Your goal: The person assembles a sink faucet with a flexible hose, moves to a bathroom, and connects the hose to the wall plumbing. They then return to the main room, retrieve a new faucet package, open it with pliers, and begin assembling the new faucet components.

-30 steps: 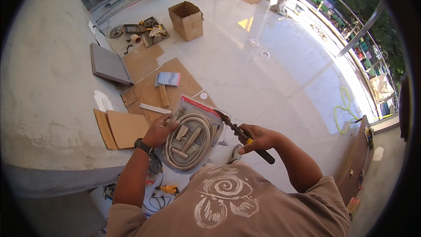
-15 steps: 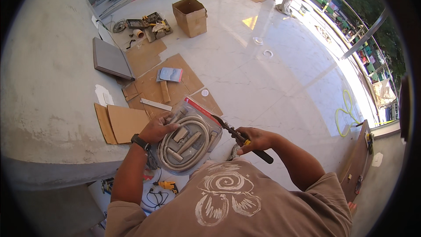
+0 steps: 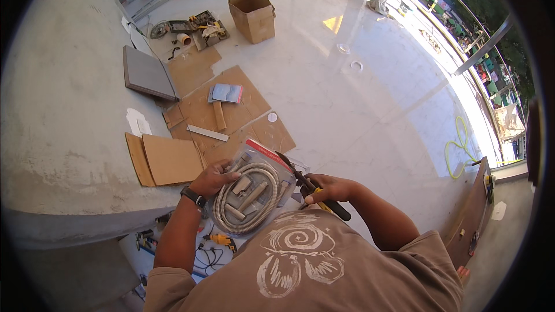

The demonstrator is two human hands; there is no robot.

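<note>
My left hand (image 3: pixel 213 179) grips the left edge of a clear blister pack (image 3: pixel 267 151) with a red strip along its top. Inside lie a coiled flexible metal hose (image 3: pixel 270 169) and a brushed-metal spray head (image 3: pixel 253 195) with smaller fittings. In my right hand (image 3: pixel 330 188) is a plier-like cutting tool (image 3: pixel 304 182) with dark jaws and black-and-yellow handles. Its jaws are beside the upper right edge of the pack; whether they touch it I cannot tell. The pack is held tilted in front of my chest, and my shirt borders its lower edge.
Cardboard sheets (image 3: pixel 199 104) lie on the tiled floor ahead, bearing a blue-and-white packet (image 3: pixel 226 93). Farther off are an open cardboard box (image 3: pixel 254 23) and a toolbox (image 3: pixel 208 30). A yellow power drill (image 3: pixel 221 240) is at lower left. A yellow-green hose (image 3: pixel 448 156) curls at right.
The tool in my right hand has turned steeper, and its handles have swung inward. The pack has shifted slightly right and down, with my left hand still on it.
</note>
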